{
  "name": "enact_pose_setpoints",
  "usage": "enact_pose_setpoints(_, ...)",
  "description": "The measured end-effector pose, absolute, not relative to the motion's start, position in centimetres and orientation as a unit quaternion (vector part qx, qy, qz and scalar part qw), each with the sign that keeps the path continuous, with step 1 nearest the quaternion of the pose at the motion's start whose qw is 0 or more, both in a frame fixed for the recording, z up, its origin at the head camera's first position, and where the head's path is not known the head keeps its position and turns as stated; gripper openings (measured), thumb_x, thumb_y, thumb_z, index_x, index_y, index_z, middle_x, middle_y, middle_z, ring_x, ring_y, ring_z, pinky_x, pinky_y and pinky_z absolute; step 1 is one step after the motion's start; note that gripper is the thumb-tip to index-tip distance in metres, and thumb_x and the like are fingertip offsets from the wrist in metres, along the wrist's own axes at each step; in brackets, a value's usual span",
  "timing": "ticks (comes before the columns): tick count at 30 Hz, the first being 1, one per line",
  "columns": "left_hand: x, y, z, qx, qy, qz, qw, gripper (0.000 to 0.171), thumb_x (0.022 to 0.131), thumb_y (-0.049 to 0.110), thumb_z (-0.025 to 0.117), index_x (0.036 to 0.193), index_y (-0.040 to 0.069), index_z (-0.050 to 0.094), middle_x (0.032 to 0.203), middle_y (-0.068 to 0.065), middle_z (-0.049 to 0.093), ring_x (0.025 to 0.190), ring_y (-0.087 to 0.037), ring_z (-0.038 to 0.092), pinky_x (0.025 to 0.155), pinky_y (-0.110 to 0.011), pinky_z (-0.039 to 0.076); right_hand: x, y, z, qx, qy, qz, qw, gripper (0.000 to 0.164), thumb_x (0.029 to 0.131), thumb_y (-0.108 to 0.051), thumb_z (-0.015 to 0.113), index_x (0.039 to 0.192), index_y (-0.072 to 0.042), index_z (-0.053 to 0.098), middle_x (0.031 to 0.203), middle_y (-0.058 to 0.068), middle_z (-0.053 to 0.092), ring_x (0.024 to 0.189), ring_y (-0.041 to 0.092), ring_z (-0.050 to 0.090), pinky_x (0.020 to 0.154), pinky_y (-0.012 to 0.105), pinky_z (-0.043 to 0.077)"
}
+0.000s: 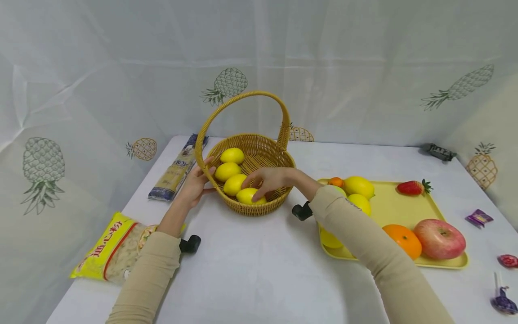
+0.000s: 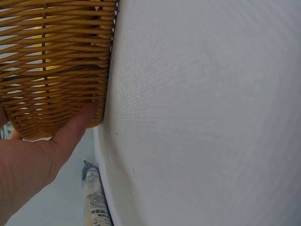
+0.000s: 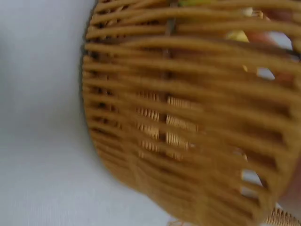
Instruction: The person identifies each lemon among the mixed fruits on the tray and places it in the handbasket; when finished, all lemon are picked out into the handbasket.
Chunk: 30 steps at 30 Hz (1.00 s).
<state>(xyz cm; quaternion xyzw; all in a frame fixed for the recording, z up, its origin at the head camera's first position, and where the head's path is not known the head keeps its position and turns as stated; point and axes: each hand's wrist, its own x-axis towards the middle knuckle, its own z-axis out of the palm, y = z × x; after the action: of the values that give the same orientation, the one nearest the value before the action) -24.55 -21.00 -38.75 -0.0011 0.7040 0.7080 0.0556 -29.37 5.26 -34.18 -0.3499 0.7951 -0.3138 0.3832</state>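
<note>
A wicker basket point(image 1: 259, 209) with a tall arched handle stands on the white table, several yellow lemons point(image 1: 232, 155) lined up along its left side. My left hand point(image 1: 194, 184) grips the basket's left side near the handle's foot. In the left wrist view its thumb point(image 2: 75, 129) lies against the woven outside wall. Reaching over the right rim, my right hand point(image 1: 269, 178) has its fingers curled on the nearest lemon point(image 1: 250, 196), low inside the basket. The right wrist view shows mostly the basket's wall point(image 3: 188, 103), which hides most of that hand.
A yellow tray point(image 1: 388, 211) on the right bears more lemons point(image 1: 359, 186), an orange point(image 1: 403, 240), an apple point(image 1: 439, 238) and a strawberry point(image 1: 413, 187); my right sleeve crosses over it. Two food packages point(image 1: 171, 173) point(image 1: 117, 247) lie left. Wrapped sweets point(image 1: 479, 218) lie along the right edge.
</note>
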Motion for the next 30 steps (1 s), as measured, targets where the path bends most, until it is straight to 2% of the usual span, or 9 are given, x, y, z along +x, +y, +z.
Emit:
enact_pose_setpoints(3, -24.6, -21.0, -38.8, -0.002, 0.704, 0.708, 0.055, 0.053, 0.106, 0.016, 0.041, 0.156, 0.016, 0.023, 0.157, -0.015, 0.021, 0.137, -0.037, 0.031, 0.097, -0.059, 0.042, -29.5, 6.1, -33.8, -0.328, 0.778, -0.361, 0.395, 0.047, 0.091, -0.02, 0.07, 0.136, -0.015, 0.055, 0.13, 0.009, 0.055, 0.116, 0.021, 0.053, 0.091, 0.032, 0.051)
enact_pose_setpoints(8, -24.7, -21.1, -38.8, -0.004, 0.703, 0.709, 0.056, 0.053, 0.106, 0.015, 0.04, 0.155, 0.015, 0.023, 0.157, -0.015, 0.021, 0.136, -0.037, 0.032, 0.097, -0.059, 0.042, -29.9, 8.6, -32.4, -0.269, 0.722, -0.472, 0.429, 0.049, 0.098, -0.013, 0.059, 0.143, -0.006, 0.043, 0.143, 0.021, 0.04, 0.127, 0.037, 0.045, 0.099, 0.049, 0.045)
enact_pose_setpoints(11, -24.7, -21.0, -38.7, -0.001, 0.703, 0.709, 0.058, 0.054, 0.106, 0.016, 0.041, 0.156, 0.015, 0.022, 0.157, -0.015, 0.021, 0.137, -0.037, 0.031, 0.098, -0.06, 0.041, -30.2, 10.8, -31.3, -0.253, 0.709, -0.504, 0.423, 0.05, 0.1, -0.014, 0.055, 0.146, -0.005, 0.038, 0.148, 0.021, 0.034, 0.133, 0.04, 0.037, 0.099, 0.05, 0.044)
enact_pose_setpoints(15, -24.6, -20.9, -38.5, 0.002, 0.705, 0.706, 0.062, 0.054, 0.106, 0.017, 0.041, 0.156, 0.016, 0.02, 0.158, -0.016, 0.019, 0.138, -0.037, 0.029, 0.099, -0.059, 0.041, -30.4, 14.7, -29.9, -0.235, 0.708, -0.539, 0.392, 0.05, 0.103, -0.017, 0.05, 0.147, -0.003, 0.032, 0.144, 0.023, 0.038, 0.132, 0.041, 0.037, 0.096, 0.049, 0.047)
enact_pose_setpoints(18, -24.6, -20.8, -38.5, 0.001, 0.705, 0.707, 0.063, 0.054, 0.106, 0.016, 0.04, 0.156, 0.016, 0.021, 0.157, -0.016, 0.019, 0.137, -0.037, 0.03, 0.098, -0.059, 0.041, -30.3, 18.0, -29.1, -0.223, 0.712, -0.561, 0.357, 0.049, 0.104, -0.022, 0.046, 0.147, -0.004, 0.032, 0.14, 0.023, 0.042, 0.128, 0.039, 0.043, 0.097, 0.049, 0.047)
enact_pose_setpoints(23, -24.7, -20.9, -38.5, -0.004, 0.702, 0.709, 0.063, 0.053, 0.106, 0.016, 0.04, 0.156, 0.016, 0.022, 0.157, -0.015, 0.021, 0.137, -0.037, 0.031, 0.098, -0.059, 0.042, -29.9, 23.1, -28.8, -0.21, 0.722, -0.586, 0.304, 0.041, 0.106, -0.027, 0.041, 0.143, -0.011, 0.038, 0.133, 0.014, 0.048, 0.12, 0.025, 0.051, 0.1, 0.049, 0.044)
enact_pose_setpoints(27, -24.7, -21.0, -38.6, -0.005, 0.701, 0.711, 0.061, 0.053, 0.106, 0.015, 0.04, 0.156, 0.016, 0.022, 0.157, -0.016, 0.021, 0.137, -0.037, 0.03, 0.098, -0.06, 0.04, -29.7, 26.6, -29.3, -0.19, 0.733, -0.588, 0.283, 0.035, 0.106, -0.028, 0.039, 0.139, -0.017, 0.042, 0.129, 0.007, 0.051, 0.117, 0.019, 0.053, 0.099, 0.045, 0.046)
enact_pose_setpoints(30, -24.6, -21.0, -38.7, -0.002, 0.701, 0.71, 0.06, 0.054, 0.106, 0.016, 0.04, 0.156, 0.016, 0.021, 0.157, -0.016, 0.02, 0.138, -0.038, 0.029, 0.099, -0.061, 0.039, -29.7, 28.7, -30.2, -0.159, 0.746, -0.583, 0.28, 0.036, 0.106, -0.029, 0.039, 0.14, -0.017, 0.04, 0.128, 0.003, 0.052, 0.115, 0.017, 0.055, 0.099, 0.044, 0.046)
